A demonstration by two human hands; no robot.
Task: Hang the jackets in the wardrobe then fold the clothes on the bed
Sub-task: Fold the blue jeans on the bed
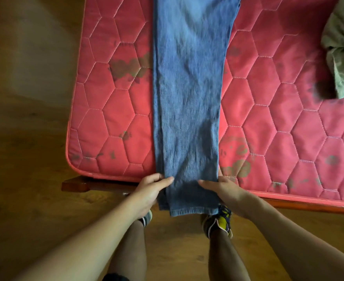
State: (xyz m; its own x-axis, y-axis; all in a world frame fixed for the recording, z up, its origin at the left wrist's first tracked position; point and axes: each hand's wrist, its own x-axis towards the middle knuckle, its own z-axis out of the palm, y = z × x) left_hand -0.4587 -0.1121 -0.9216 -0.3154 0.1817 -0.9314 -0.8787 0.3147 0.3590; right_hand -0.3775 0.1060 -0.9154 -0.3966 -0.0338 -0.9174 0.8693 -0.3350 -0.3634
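Folding looks to be the step I am in: no jacket or wardrobe is in view. The jeans (187, 98) lie lengthwise down the middle of the red mattress (110, 118), legs laid one on the other, with the hem end hanging over the near edge. My left hand (149, 189) grips the left side of that hem end, thumb on top of the cloth. My right hand (224, 188) holds the right side in much the same way, so neither hand is free. I judge the next move calls for lifting the hems together and carrying them toward the far end, keeping both edges level so the legs line up. By my count there is one pair of jeans, one crumpled green garment (341, 57) at the far right, well apart from the jeans and not yet folded, two hands, and two shoes (219, 220) on the floor below.
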